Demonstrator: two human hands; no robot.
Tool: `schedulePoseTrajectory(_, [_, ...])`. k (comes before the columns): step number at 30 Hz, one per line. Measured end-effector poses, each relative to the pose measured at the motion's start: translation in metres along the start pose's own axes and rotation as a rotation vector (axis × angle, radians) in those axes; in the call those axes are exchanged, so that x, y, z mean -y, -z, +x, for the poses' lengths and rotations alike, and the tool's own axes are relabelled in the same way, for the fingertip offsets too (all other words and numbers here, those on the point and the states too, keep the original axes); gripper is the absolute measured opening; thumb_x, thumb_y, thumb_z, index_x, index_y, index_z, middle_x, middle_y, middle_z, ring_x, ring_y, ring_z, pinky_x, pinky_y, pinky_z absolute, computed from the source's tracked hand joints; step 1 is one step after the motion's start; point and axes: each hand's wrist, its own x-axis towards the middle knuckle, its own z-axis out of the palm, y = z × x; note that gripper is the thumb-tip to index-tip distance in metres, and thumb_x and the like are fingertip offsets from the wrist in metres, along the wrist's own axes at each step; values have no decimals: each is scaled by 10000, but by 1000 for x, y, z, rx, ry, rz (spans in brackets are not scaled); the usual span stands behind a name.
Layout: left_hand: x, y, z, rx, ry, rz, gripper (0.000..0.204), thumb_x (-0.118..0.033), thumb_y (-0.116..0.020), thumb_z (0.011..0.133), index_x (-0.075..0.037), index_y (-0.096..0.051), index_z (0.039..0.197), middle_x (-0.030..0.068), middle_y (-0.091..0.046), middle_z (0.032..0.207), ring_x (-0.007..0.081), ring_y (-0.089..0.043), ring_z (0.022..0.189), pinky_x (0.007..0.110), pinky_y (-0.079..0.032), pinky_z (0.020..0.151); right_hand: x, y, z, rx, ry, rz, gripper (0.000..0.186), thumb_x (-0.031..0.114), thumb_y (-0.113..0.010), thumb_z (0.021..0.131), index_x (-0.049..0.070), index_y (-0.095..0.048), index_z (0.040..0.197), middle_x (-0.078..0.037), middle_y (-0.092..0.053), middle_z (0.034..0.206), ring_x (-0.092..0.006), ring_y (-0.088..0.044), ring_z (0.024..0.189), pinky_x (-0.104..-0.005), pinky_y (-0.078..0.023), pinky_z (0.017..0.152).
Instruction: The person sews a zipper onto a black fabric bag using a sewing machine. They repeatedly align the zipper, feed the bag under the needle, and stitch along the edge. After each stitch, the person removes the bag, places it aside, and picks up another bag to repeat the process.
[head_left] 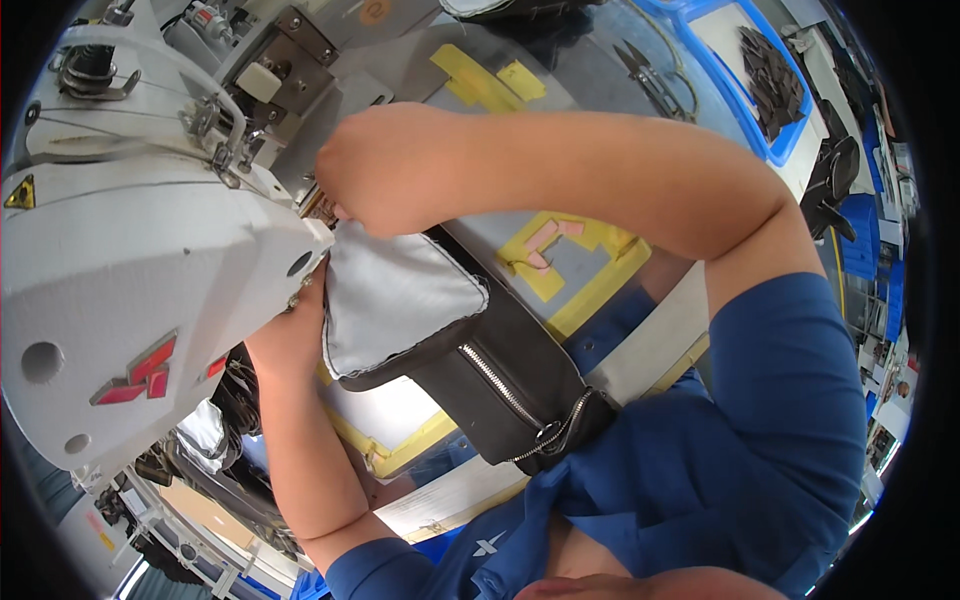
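Note:
A black bag (535,345) with a silver zipper (500,385) lies across the table in front of me, one end against my shirt. Its pale grey lining (395,290) faces up, with a frayed edge. My right hand (395,165) is closed at the far edge of the lining, fingers curled down and the thumb pressed near it. My left hand (290,325) reaches along the near side of the lining. The white sewing machine head (150,290) covers its fingers, so its grip is hidden. The stitching spot is hidden too.
Yellow tape (590,310) marks the grey table, with pink scraps (545,240) on it. Snips (650,80) lie farther off. A blue tray (775,140) at far right holds dark pieces (770,80). Dark items (235,430) pile up beneath the machine head.

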Motion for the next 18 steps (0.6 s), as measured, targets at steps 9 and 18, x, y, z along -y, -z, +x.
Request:
schedulePoseTrajectory(9, [5, 0, 0, 15, -29, 32, 219, -25, -835, 893, 47, -766, 1088, 85, -792, 969, 156, -728, 856, 322, -585, 822, 6, 8, 0, 60, -57, -28, 320, 279, -683, 1006, -24, -776, 966, -224, -762, 958, -450, -735, 981, -536, -589, 825])
schedulePoseTrajectory(18, [-10, -2, 0, -21, -48, -57, 286, -20, -882, 848, 35, -771, 1106, 100, -792, 1042, 195, -733, 911, 347, -581, 865, -9, 7, -5, -5, -24, -78, 356, 305, -687, 1001, -36, -759, 927, -220, -744, 889, -442, -727, 942, -525, -573, 835])
